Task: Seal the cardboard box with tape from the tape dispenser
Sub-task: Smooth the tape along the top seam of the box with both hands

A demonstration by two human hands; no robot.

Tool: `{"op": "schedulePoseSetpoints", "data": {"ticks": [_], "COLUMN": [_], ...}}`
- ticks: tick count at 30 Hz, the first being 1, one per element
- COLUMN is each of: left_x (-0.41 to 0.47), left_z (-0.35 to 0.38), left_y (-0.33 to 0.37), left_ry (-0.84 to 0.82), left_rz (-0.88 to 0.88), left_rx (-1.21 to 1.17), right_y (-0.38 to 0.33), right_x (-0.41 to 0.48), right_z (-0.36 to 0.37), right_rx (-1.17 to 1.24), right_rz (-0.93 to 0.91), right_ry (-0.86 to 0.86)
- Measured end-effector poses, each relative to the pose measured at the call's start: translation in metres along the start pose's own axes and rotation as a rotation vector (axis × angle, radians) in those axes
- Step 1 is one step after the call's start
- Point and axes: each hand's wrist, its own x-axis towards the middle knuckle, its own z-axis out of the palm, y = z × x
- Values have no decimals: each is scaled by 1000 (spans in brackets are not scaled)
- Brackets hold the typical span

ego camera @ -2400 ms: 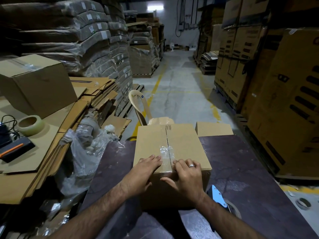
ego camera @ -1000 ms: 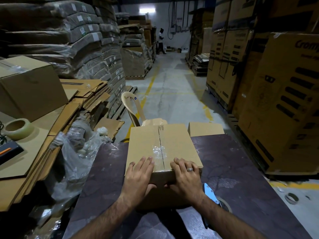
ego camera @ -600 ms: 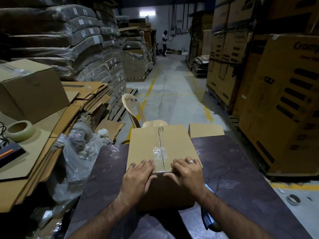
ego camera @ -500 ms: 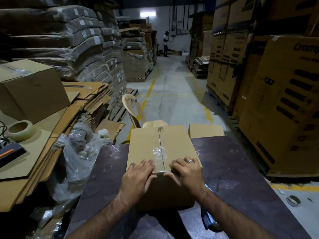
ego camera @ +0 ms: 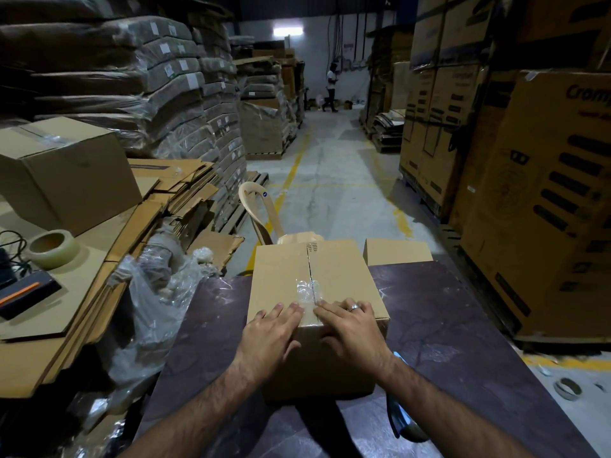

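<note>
While flat, both hands [ego camera: 317, 328] press the cardboard box [ego camera: 314, 285].

Box [ego camera: 310, 279]: brown cardboard, upright on dark table, top flaps shut, seam running away from viewer. Clear tape [ego camera: 308, 290], wrinkled, covers near half of seam only. Dispenser [ego camera: 401, 421]: blue, at box's right, mostly hidden.

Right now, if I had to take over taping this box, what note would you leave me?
Left hand: empty, flat on the box's near top edge.
Right hand: empty, flat beside it, pressing the tape.
Box: on the dark table, flaps shut.
Tape dispenser: on the table by the right forearm, partly hidden.
Done: a short strip of tape covers the near end of the seam.
Left: the far part of the seam looks bare; tape it.
</note>
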Motion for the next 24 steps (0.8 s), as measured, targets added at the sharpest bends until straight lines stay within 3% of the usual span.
{"op": "schedulePoseSetpoints", "data": {"ticks": [8, 12, 18, 21, 24], "left_x": [-4, -4, -3, -1, 4], "left_z": [1, -16, -7, 16, 37], "left_y": [5, 17, 76, 110, 139], "left_ry": [3, 70, 297, 161, -40], "left_rz": [-52, -24, 234, 311, 266], "left_rx": [-5, -115, -438, -558, -602], "right_y": [23, 44, 78, 91, 99], "right_x": [-31, -47, -95, -117, -139], "right_z": [-5, -18, -21, -14, -5], "right_rx": [-15, 12, 98, 149, 217], "right_rz": [73, 187, 445, 570, 691], "right_ry": [41, 143, 226, 159, 88]}}
